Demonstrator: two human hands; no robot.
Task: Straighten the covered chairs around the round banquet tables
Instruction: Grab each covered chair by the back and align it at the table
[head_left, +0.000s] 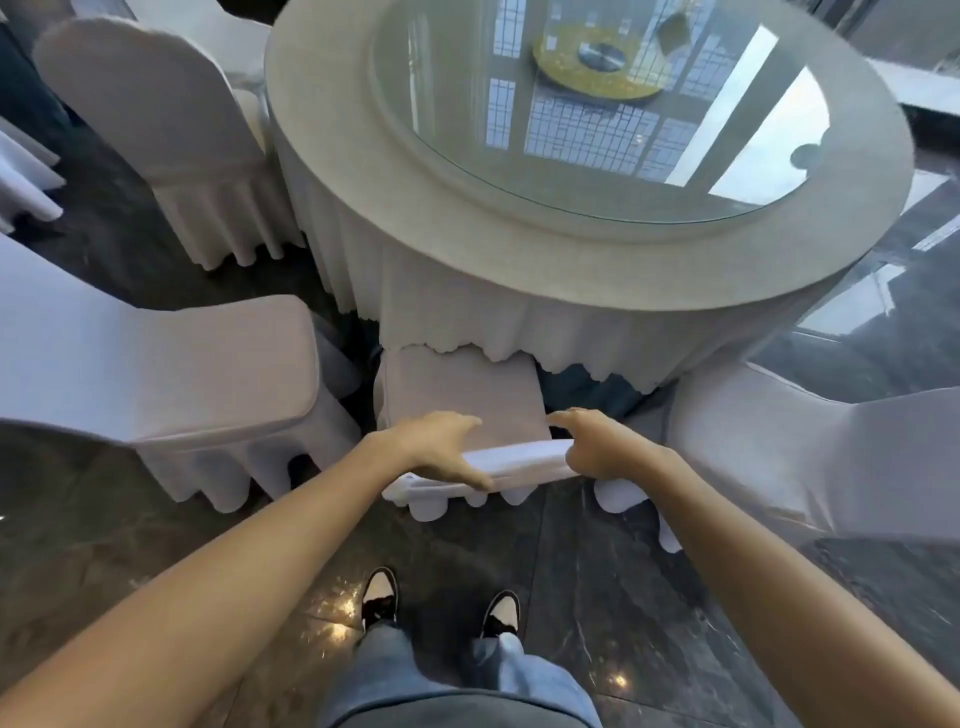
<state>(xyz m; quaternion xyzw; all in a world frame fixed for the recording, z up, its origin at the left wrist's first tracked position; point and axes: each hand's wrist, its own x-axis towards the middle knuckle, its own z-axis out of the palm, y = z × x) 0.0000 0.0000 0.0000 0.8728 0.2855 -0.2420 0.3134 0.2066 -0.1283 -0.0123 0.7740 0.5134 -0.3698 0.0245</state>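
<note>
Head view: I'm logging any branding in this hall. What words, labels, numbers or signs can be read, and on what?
None: no readable text anywhere.
The gold disc mirrored in the glass turntable is too blurred to show any marking.
The shoes show no legible logo.

Single view, from a wide-angle camera worn on the person's head. It looked forward and steeply down, so that the person's own black-and-white shoes (381, 597) on the dark polished stone floor (597, 561) lay near the lower edge. Both bare forearms ran up from the bottom corners to mid-frame, close to the lens. The round white-clothed banquet table (519, 260) with its glass centre filled the upper half, a little farther off. Straight lines bowed toward the edges. No second view was given.
</note>
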